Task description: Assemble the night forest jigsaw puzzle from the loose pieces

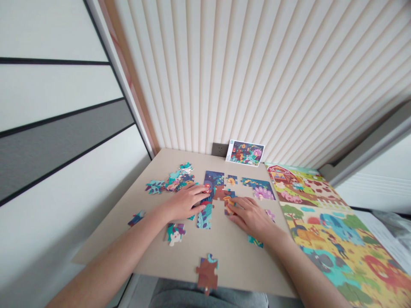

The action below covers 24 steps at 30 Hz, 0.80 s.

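Jigsaw puzzle [219, 193], partly joined, lies on the table [237, 261] between the two hands. The left hand [184, 202] is laid over its left edge, fingers loosely spread and thumb apart, gripping nothing that I can see. The right hand [252, 213] has its fingertips on an orange-patterned piece [228, 208]; whether the thumb pinches its edge, I cannot tell. Beyond the left hand sits a heap of loose pieces [176, 179]; past the right hand is a purple joined section [263, 191], and nearer the body than both, a brown piece [207, 273]. Pieces look like light, stiff card, likely to slide easily, with tabs that could bend: best held by opposite straight edges, and joined parts steadied flat from above.
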{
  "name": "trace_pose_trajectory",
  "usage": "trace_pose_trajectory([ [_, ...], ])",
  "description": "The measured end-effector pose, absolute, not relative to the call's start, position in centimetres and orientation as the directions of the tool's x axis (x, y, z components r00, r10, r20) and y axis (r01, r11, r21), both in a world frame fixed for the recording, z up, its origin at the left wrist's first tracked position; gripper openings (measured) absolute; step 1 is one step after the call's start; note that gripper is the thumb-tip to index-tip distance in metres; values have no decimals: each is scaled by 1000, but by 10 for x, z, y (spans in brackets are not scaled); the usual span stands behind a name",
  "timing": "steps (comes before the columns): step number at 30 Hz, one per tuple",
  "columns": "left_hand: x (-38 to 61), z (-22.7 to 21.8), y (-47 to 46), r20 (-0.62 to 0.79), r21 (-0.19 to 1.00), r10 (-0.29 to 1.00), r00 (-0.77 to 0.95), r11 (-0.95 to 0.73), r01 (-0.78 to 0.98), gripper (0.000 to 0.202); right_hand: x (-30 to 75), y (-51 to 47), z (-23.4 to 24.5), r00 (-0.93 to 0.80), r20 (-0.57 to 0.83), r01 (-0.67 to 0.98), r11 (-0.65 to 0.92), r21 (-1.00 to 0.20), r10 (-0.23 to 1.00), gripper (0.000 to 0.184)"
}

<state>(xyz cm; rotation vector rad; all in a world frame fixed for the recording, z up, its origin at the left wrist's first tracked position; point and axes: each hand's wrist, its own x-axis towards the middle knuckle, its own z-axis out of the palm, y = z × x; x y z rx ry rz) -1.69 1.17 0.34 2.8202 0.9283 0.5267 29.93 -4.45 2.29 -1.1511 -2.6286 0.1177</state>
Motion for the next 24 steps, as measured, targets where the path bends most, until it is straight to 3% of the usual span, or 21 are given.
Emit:
trace_pose_trajectory([
  [4,-17,4,12,294,230,598,746,-802,552,41,300,-39,18,-583,245,723,632,-278,775,31],
  [12,-17,2,14,303,222,588,750,-809,545,41,303,-32,16,-561,274,719,624,-307,781,32],
  [18,-18,3,16,318,157,558,766,-828,538,41,339,-23,39,-367,431,741,539,-399,824,33],
  [24,-21,36,4,333,98,545,769,-831,547,34,358,-68,69,-410,371,809,520,-273,833,29],
])
